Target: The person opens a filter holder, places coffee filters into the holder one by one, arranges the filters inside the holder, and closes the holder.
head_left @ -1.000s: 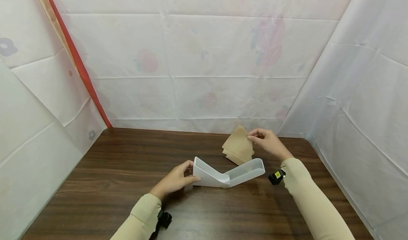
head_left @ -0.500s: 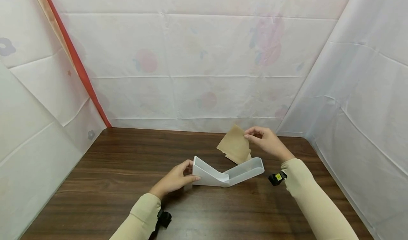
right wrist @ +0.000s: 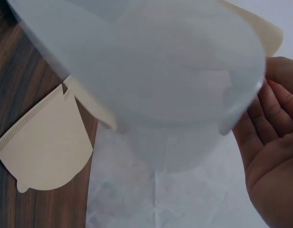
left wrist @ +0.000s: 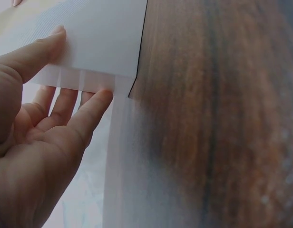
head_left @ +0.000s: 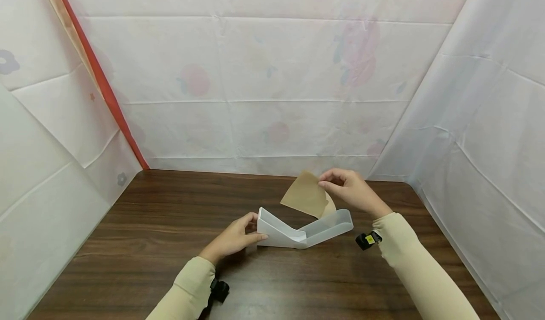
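A translucent white plastic case [head_left: 278,232] with its hinged lid [head_left: 329,229] swung open stands on the table. Its left end is gripped by my left hand [head_left: 233,239], thumb on the near wall and fingers at the end, as the left wrist view also shows. Beyond the case, my right hand [head_left: 350,189] pinches a brown paper coffee filter [head_left: 304,194] by its edge and holds it up. Another coffee filter [right wrist: 46,147], with a crimped edge, lies on the table in the right wrist view. There, the lid hides part of the held filter and my fingertips.
The dark wood-grain table [head_left: 149,244] meets a white printed cloth [head_left: 255,121] at the back. More cloth hangs at both sides. A red strip [head_left: 106,98] runs down the left corner.
My right hand has moved left with the coffee filter, which now stands apart from the filter behind it. The left hand and the case have stayed in place.
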### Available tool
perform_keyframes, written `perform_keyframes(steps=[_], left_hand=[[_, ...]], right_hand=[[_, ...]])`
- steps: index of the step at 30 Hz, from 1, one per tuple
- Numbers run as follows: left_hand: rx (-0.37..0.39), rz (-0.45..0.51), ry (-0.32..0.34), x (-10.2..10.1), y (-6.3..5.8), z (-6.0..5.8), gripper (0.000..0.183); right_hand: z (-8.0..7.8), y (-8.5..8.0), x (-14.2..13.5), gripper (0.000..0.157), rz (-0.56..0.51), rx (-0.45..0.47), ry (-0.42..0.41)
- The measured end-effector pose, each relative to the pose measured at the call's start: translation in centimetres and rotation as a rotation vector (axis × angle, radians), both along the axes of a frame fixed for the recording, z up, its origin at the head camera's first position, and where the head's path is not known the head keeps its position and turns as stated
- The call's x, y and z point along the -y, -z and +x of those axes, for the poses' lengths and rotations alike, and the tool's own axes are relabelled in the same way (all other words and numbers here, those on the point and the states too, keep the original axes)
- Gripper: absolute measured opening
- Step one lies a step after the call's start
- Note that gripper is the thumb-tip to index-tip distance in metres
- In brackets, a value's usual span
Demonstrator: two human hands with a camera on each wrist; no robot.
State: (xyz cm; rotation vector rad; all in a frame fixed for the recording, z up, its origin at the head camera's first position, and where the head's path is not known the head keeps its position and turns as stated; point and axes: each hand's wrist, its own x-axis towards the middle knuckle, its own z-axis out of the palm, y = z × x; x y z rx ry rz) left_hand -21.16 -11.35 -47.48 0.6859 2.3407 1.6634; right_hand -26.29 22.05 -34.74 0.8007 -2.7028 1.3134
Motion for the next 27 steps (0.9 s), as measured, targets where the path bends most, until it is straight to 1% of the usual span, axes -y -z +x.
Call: perform_keyframes(steps=[1, 6, 7, 8, 13, 16, 19, 27], left_hand=[[0.003, 0.003, 0.0, -0.1, -0.3, 0.2, 0.035], [-0.003, -0.004, 0.002, -0.1, -0.4, 0.1, 0.035], [-0.006, -0.007, 0.002, 0.0, 0.1, -0.1, 0.036], [-0.009, -0.011, 0.001, 0.1, 0.4, -0.3, 0.037], [-0.002, -0.018, -0.003, 0.2, 0.7, -0.4, 0.037], [0.001, -0.014, -0.002, 0.2, 0.6, -0.4, 0.037], [-0.004, -0.008, 0.006, 0.2, 0.6, -0.4, 0.037], [0.003, -0.016, 0.004, 0.2, 0.5, -0.5, 0.038]], right_hand=[[0.1, 0.0, 0.1, 0.013, -0.003, -0.001, -0.002], [0.1, 0.2, 0.5, 0.01, -0.016, -0.026, -0.04], [-0.2, 0.6, 0.4, 0.01, -0.018, -0.033, -0.05], [-0.1, 0.6, 0.6, 0.01, -0.017, -0.036, -0.061], [0.1, 0.7, 1.6, 0.008, -0.014, -0.059, -0.117], [0.2, 0.9, 2.0, 0.006, 0.002, -0.081, -0.143], [0.2, 1.0, 2.3, 0.004, 0.02, -0.096, -0.155], [0.4, 1.4, 3.3, 0.007, 0.041, -0.139, -0.162]])
